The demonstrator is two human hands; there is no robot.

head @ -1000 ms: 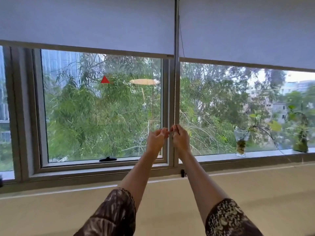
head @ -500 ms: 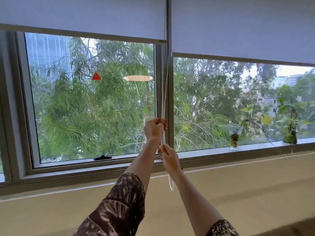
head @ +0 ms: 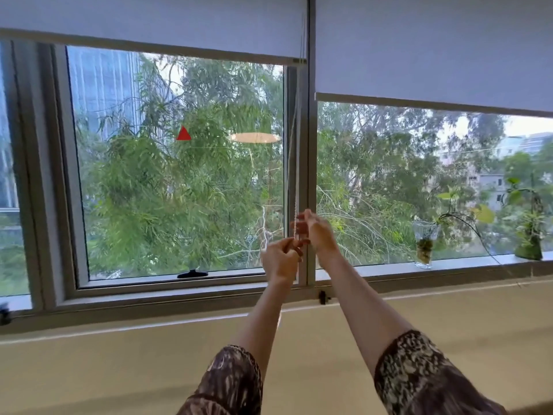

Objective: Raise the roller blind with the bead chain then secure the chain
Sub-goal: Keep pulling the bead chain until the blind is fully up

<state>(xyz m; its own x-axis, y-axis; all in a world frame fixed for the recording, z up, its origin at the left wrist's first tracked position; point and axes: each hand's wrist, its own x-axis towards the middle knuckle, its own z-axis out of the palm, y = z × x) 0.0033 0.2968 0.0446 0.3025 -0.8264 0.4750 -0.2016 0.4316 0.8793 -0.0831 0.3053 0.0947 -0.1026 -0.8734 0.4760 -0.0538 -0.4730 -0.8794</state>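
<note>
The left roller blind (head: 155,22) is rolled high, and its bottom bar sits above that of the right blind (head: 434,49). The white bead chain (head: 296,163) hangs down the mullion between the two windows. My left hand (head: 279,260) is closed on the chain at its lower part. My right hand (head: 318,232) is higher and just right of the chain. Its fingers are spread and touch the chain without closing on it. A small black chain clip (head: 322,297) sits on the frame below my hands.
A glass vase with a trailing plant (head: 424,247) and a second potted plant (head: 529,235) stand on the sill to the right. A black window handle (head: 192,274) is on the left pane's lower frame. A beige wall runs below the sill.
My right hand let go low on the chain and rose above my left hand, which came down holding the chain. The left blind's bottom bar has risen further above the right blind's.
</note>
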